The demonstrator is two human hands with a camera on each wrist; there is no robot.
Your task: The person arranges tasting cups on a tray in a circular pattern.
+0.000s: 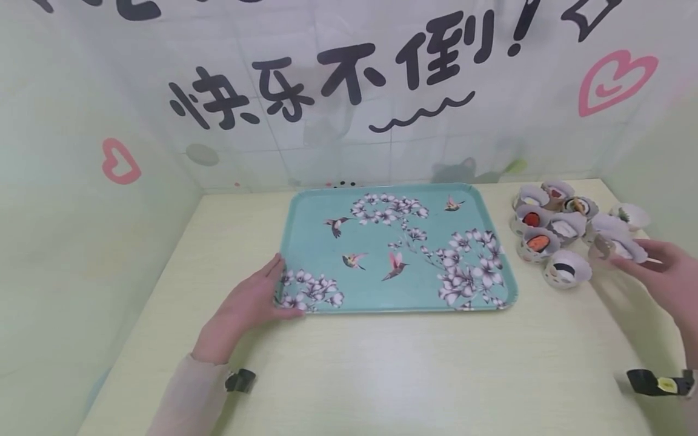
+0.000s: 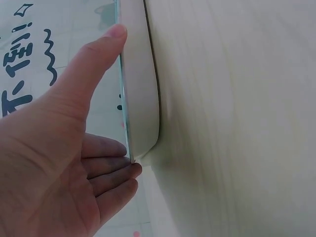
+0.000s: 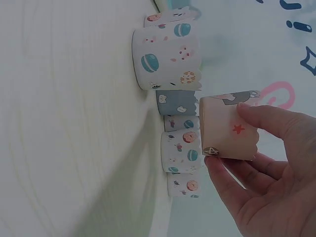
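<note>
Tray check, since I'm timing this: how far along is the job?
Done: the tray lies on the table, holding no cups; the left hand touches it. In hand: one cup, held up in the right hand. Remaining: the other cups, beside the tray, probably still to move.

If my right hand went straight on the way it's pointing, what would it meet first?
Probably the clustered paper cups just beyond the held cup in your right hand. The held cup looks raised to about their height, though, so it might pass over them; depth is unclear.
</note>
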